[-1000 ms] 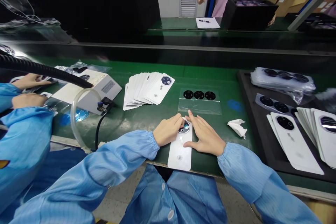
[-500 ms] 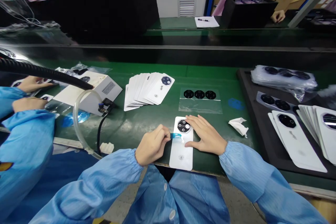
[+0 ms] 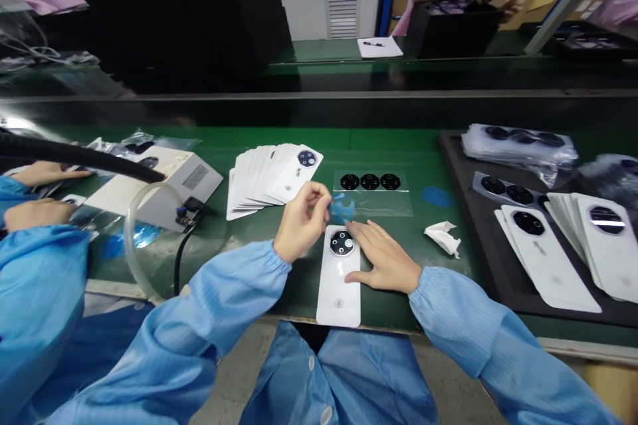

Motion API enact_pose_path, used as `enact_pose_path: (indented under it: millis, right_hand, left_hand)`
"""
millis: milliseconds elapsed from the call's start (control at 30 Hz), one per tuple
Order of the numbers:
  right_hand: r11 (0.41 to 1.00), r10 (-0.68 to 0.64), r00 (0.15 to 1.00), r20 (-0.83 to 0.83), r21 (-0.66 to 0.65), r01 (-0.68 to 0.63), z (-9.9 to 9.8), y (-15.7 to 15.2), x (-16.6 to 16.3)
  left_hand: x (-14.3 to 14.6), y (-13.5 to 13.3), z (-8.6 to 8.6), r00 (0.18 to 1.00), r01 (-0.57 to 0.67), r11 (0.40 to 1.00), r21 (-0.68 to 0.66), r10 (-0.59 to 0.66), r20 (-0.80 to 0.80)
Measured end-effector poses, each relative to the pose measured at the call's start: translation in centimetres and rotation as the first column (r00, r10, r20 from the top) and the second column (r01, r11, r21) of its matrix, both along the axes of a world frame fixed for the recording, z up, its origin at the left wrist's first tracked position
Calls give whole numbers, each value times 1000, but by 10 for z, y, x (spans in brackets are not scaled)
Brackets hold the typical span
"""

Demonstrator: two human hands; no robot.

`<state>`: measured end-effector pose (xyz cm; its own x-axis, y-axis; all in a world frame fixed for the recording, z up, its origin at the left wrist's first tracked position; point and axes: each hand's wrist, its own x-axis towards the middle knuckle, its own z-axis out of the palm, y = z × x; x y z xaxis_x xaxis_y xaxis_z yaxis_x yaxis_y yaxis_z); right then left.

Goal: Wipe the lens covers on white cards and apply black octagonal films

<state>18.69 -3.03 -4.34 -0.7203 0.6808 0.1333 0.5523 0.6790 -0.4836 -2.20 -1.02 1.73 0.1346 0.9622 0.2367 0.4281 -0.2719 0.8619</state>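
Note:
A white phone back cover (image 3: 338, 285) with a dark round camera piece (image 3: 341, 243) near its top lies at the table's front edge. My right hand (image 3: 386, 255) rests flat on its right side, fingers stretched beside the camera piece. Just above the cover's top edge, my left hand (image 3: 305, 220) pinches a thin blue protective film (image 3: 343, 206) with cut-outs. Behind it lies a clear sheet (image 3: 379, 202) bearing three black camera pieces (image 3: 369, 181). A fanned stack of white back covers (image 3: 269, 179) sits to the left.
A white box-shaped device (image 3: 164, 186) with a hose stands left, beside a co-worker's hands (image 3: 42, 212). On the right, a dark tray (image 3: 478, 239) holds more covers (image 3: 548, 259) and bagged camera pieces (image 3: 518, 143). A crumpled tissue (image 3: 442, 238) and blue film scrap (image 3: 437, 196) lie nearby.
My left hand has lifted up and away from the cover, and the blue film has come off the camera piece with it. My right hand stays on the cover.

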Motion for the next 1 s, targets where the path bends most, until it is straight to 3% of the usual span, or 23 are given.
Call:
enact_pose_path:
  millis: [100, 233, 333, 467, 600, 733, 867, 933, 1000]
  right_hand:
    - [1000, -15, 1000, -6, 8, 15, 1, -1, -2]
    - [1000, -20, 1000, -1, 22, 20, 1, -2, -3]
    - [999, -20, 1000, -3, 27, 20, 0, -3, -2]
    - [1000, 0, 999, -38, 31, 1, -3, -5, -2]
    - [1000, 6, 998, -64, 31, -5, -3, -4, -3]
    - [1000, -14, 997, -72, 7, 15, 0, -4, -3]
    - [999, -31, 994, -108, -35, 28, 1, -3, -4]
    - [998, -39, 991, -129, -60, 32, 0, -3, -5]
    - [996, -48, 987, -153, -81, 36, 0, -3, -5]
  left_hand:
    - [53, 48, 5, 987, 148, 984, -98, -153, -49]
    - [138, 96, -1, 908, 338, 920, -198, -374, -189]
    - [184, 114, -11, 838, 395, 886, -241, -456, -300]
    - [206, 117, -23, 780, 385, 899, -208, -437, -448]
    - [202, 108, -18, 767, 362, 929, -82, -347, -539]
    - [175, 99, 17, 817, 336, 941, 42, -270, -509]
    - [102, 74, 47, 894, 228, 969, 92, -171, -414]
    - [54, 47, 43, 917, 160, 985, 58, -127, -377]
    - [11, 15, 26, 932, 81, 997, -18, -82, -353]
